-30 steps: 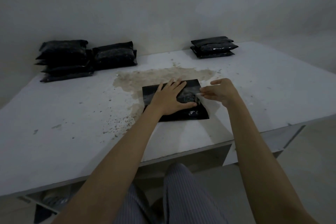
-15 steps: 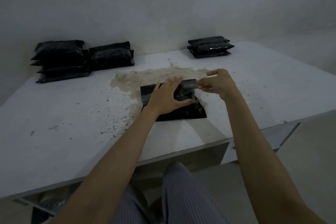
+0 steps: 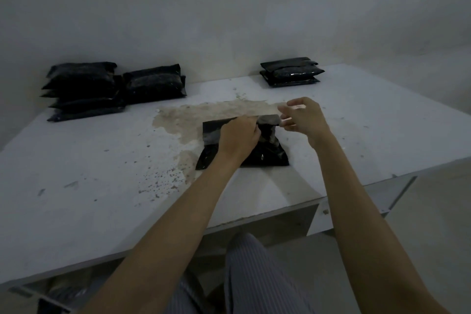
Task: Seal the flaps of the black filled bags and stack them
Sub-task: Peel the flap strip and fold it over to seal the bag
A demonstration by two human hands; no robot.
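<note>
Dim, grainy pic; soft shadows, slight wide-angle bend at edges.

No readable text, label, brand, number or sign appears anywhere. The black bags, the stacks at 10 o'clock and 1 o'clock, and the worktop look unmarked.

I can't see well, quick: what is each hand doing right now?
Left hand: fingers curled, gripping the bag at its flap.
Right hand: fingers pinching the flap's right end.
</note>
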